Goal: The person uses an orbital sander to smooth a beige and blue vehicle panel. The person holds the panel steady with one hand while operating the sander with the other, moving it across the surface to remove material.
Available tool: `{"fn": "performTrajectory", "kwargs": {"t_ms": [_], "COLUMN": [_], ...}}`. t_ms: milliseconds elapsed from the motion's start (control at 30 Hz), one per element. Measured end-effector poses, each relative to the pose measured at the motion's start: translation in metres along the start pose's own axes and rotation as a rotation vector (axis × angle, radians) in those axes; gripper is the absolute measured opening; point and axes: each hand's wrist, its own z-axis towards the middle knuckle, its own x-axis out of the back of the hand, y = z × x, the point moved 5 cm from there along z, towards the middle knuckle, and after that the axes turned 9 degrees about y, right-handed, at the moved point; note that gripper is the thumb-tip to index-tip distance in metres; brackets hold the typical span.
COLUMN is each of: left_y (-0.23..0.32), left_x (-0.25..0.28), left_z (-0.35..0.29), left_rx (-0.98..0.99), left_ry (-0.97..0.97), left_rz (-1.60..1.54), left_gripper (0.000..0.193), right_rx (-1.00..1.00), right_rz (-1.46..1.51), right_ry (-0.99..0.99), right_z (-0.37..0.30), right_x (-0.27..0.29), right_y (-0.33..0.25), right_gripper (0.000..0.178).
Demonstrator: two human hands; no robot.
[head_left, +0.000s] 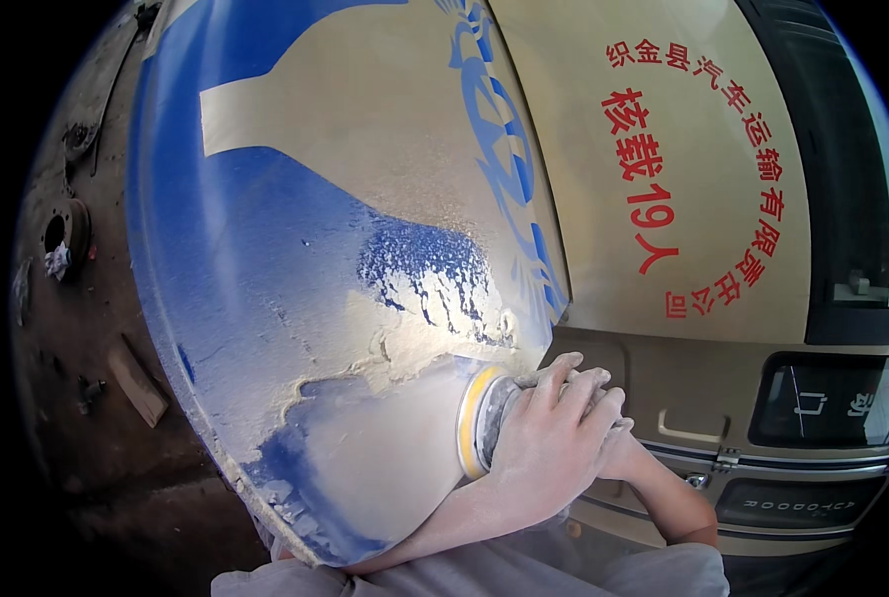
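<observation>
Both my hands are on a round sander (476, 423) with a yellow ring around its pad and a dark grey body. Its face lies against a dusty blue and beige vehicle panel (385, 438). My left hand (542, 448), coated in pale dust, closes over the sander from the near side. Partly covered by it, my right hand (619, 453) grips from the right; most of its fingers are hidden. Just beyond the pad, a rough patch of cream filler (405, 343) spreads over the blue paint, with loose powder around it.
To the right stands the beige vehicle side with red lettering (703, 169), a dark window (868, 199) and a door handle (696, 481). On the dark floor at left lie a round metal part (64, 239) and a wooden block (136, 381). The panel's curved edge runs down the left.
</observation>
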Motion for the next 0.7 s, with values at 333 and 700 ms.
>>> {"fn": "performTrajectory", "kwargs": {"t_ms": [333,700], "left_y": [0.004,0.020], "left_x": [0.001,0.059], "left_z": [-0.006,-0.019], "left_rx": [-0.014,-0.123], "left_ry": [-0.021,0.040], "left_rz": [-0.007,0.016], "left_gripper": [0.038,0.044], "right_rx": [-0.076,0.037], "right_rz": [0.051,0.152], "right_ry": [-0.087,-0.191], "right_z": [-0.008,0.010], "right_x": [-0.016,-0.028], "right_y": [0.018,-0.045], "right_gripper": [0.059,0.057]}}
